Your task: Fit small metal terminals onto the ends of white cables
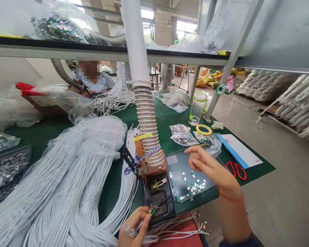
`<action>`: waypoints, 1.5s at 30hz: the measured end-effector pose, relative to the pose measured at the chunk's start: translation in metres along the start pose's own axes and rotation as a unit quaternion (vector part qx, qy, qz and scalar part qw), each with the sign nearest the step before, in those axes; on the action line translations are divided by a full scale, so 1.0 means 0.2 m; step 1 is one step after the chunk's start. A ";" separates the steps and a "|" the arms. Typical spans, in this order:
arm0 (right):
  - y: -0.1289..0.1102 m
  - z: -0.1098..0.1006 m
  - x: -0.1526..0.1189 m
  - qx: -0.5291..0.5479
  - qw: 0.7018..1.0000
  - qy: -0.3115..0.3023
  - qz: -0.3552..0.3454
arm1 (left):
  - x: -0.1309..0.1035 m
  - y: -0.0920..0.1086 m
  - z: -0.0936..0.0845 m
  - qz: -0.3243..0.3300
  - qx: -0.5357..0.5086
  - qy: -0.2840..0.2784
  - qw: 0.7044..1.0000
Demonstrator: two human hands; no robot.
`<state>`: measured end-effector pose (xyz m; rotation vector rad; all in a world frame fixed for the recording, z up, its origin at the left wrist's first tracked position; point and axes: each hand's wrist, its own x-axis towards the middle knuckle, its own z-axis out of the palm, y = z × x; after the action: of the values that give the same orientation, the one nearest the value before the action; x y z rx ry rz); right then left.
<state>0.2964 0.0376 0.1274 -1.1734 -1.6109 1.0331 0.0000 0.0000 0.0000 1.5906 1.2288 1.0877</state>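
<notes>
My left hand [137,227] is at the front edge of the table, its thumb and fingers pinched on a small green circuit board [152,211]. A white cable seems to run through the same hand. Just beyond the fingertips lies a black tray [167,210] with a metal clip [159,183] in it. My right hand [208,166] hovers over a clear flat tray [179,173], index finger stretched out and the others loosely curled; I see nothing in it. Loose small circuit boards [197,186] are scattered on that tray below the hand.
A ribbed fume hose [148,116] comes down to a brown block beside the black tray. Bundles of white cables [67,178] cover the left side. Red scissors [236,170], a tape roll [204,129] and a bottle [196,108] stand right. Someone sits opposite.
</notes>
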 end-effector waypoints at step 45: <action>0.46 0.71 -0.33 0.115 0.982 0.151 0.018 | 0.04 -0.07 0.02 0.054 -0.004 -0.052 0.997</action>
<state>0.1968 -0.0244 -0.0110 -1.1432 -1.2029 0.9818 0.0007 0.0108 -0.0129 1.7022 1.0794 1.0599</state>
